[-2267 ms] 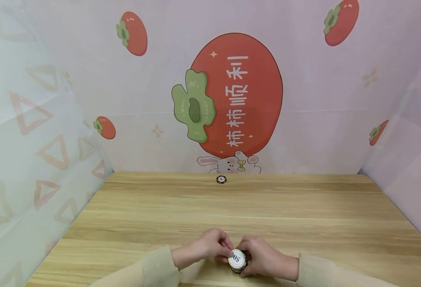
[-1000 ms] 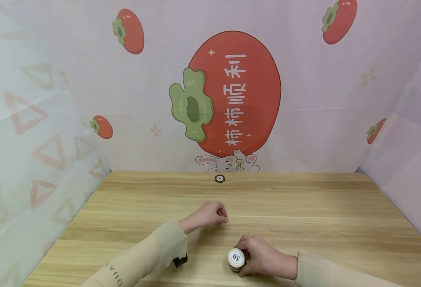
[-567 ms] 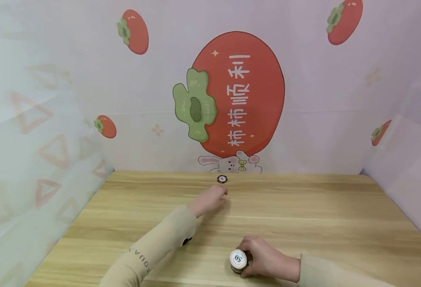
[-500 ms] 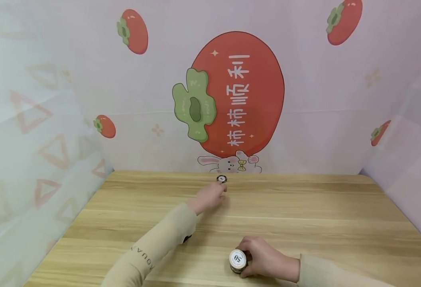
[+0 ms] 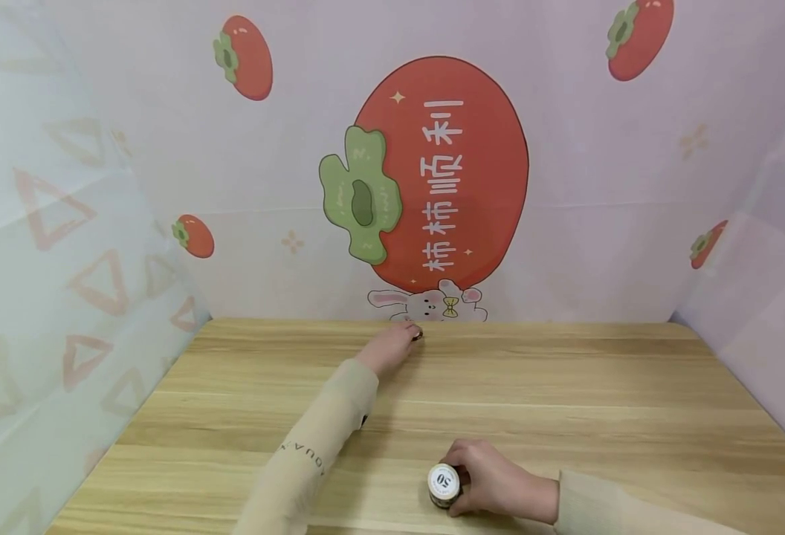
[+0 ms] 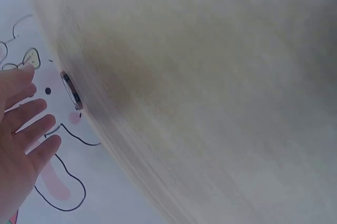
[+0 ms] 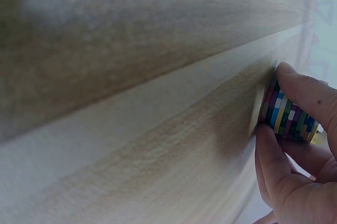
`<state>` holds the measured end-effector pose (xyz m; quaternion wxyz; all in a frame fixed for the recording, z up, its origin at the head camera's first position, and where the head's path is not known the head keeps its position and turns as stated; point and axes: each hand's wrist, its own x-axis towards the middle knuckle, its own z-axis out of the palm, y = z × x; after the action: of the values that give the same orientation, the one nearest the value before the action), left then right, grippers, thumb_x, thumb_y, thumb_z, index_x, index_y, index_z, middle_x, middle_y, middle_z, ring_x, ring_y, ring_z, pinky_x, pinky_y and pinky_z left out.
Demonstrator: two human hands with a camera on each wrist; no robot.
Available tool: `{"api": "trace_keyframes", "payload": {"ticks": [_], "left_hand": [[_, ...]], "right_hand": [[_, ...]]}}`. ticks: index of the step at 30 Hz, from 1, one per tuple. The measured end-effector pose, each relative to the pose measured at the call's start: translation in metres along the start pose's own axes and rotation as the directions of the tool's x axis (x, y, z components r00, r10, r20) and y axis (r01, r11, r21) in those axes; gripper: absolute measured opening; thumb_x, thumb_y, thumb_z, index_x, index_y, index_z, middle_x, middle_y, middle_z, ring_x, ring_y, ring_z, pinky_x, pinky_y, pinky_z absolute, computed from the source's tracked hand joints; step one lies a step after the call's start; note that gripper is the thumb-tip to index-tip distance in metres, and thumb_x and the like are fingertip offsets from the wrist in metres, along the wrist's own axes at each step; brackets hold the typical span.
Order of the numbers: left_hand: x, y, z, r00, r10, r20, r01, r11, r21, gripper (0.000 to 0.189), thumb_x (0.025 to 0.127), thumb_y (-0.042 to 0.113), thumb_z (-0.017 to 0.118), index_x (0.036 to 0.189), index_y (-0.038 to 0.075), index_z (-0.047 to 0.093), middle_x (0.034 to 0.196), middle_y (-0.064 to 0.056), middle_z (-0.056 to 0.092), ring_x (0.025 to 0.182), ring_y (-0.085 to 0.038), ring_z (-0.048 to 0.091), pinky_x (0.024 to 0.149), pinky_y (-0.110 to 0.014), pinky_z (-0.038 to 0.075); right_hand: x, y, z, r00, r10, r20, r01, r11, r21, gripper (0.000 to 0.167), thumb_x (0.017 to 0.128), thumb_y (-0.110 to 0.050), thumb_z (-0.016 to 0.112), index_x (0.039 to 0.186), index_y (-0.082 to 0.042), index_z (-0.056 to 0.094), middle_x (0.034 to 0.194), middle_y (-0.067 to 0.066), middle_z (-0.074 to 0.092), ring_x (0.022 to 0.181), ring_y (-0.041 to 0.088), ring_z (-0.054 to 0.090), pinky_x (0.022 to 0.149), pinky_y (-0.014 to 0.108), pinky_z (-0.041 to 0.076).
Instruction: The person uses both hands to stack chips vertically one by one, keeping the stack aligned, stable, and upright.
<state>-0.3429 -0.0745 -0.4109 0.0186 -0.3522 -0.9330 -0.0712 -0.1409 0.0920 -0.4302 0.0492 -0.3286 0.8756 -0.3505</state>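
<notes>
At the far edge of the table, my left hand [image 5: 387,348] reaches a single dark-rimmed poker chip [image 5: 418,335] and covers part of it. The left wrist view shows that hand's fingers [image 6: 32,129] loosely spread, with the flat chip [image 6: 71,91] just beyond them and nothing in their grasp. Close to the near edge, my right hand [image 5: 490,480] holds an upright stack of poker chips [image 5: 444,481], topped by a white-faced one marked 50. Thumb and fingers grip its sides in the right wrist view, where the stack [image 7: 288,112] shows multicoloured edges.
The wooden table [image 5: 566,386] ends at the back against a pale wall sheet [image 5: 285,148] printed with persimmons and a rabbit. More sheeting [image 5: 38,260] rises along the left side, and along the right.
From the chip stack, my left hand has moved away to the far edge and now overlaps the lone chip. My right hand has stayed in place around the stack.
</notes>
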Motion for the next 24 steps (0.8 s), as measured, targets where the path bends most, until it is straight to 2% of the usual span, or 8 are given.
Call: {"api": "trace_keyframes", "payload": {"ticks": [3,10,16,19,24], "left_hand": [[0.005,-0.003,0.000,1.000,-0.014,0.016,0.013,1.000,0.014,0.034,0.093,0.013,0.051,0.125,0.001,0.051,0.128,-0.012,0.051,0.123,-0.027,0.043,0.102,-0.036,0.032],[0.016,-0.007,0.003,1.000,0.001,0.014,-0.002,0.998,0.060,0.034,0.092,0.013,0.052,0.125,0.004,0.052,0.123,-0.010,0.055,0.116,-0.024,0.049,0.098,-0.034,0.037],[0.024,-0.008,0.005,0.995,-0.019,0.097,0.007,0.992,0.128,0.036,0.092,0.014,0.053,0.128,0.008,0.050,0.129,-0.009,0.051,0.120,-0.024,0.046,0.100,-0.034,0.035],[0.025,-0.007,0.005,0.991,-0.025,0.132,0.005,0.989,0.150,0.033,0.092,0.014,0.053,0.125,0.009,0.053,0.127,-0.008,0.052,0.118,-0.023,0.047,0.100,-0.033,0.035],[0.028,-0.006,0.006,0.990,-0.009,0.142,-0.015,0.986,0.165,0.022,0.092,0.014,0.053,0.113,0.009,0.060,0.115,-0.006,0.059,0.108,-0.021,0.054,0.094,-0.032,0.040]], "right_hand": [[0.000,0.000,0.000,1.000,0.000,-0.002,0.000,1.000,-0.006,0.036,0.056,-0.015,0.085,0.088,-0.011,0.067,0.084,-0.013,0.056,0.076,-0.004,0.049,0.065,0.015,0.045],[0.000,0.000,0.000,1.000,-0.004,-0.008,0.004,1.000,-0.013,0.036,0.056,-0.014,0.085,0.087,-0.011,0.067,0.083,-0.013,0.055,0.075,-0.004,0.049,0.064,0.014,0.045],[0.000,-0.001,-0.001,1.000,0.008,-0.005,-0.008,1.000,-0.007,0.036,0.056,-0.014,0.085,0.087,-0.011,0.068,0.082,-0.014,0.055,0.075,-0.005,0.048,0.064,0.015,0.044],[0.000,-0.001,-0.001,1.000,0.010,-0.006,-0.010,1.000,-0.008,0.036,0.056,-0.014,0.085,0.087,-0.011,0.068,0.082,-0.014,0.054,0.074,-0.005,0.047,0.064,0.015,0.044],[0.000,-0.001,-0.001,1.000,0.012,-0.001,-0.012,1.000,-0.005,0.036,0.056,-0.014,0.085,0.087,-0.011,0.068,0.082,-0.014,0.054,0.075,-0.005,0.047,0.064,0.015,0.044]]}}
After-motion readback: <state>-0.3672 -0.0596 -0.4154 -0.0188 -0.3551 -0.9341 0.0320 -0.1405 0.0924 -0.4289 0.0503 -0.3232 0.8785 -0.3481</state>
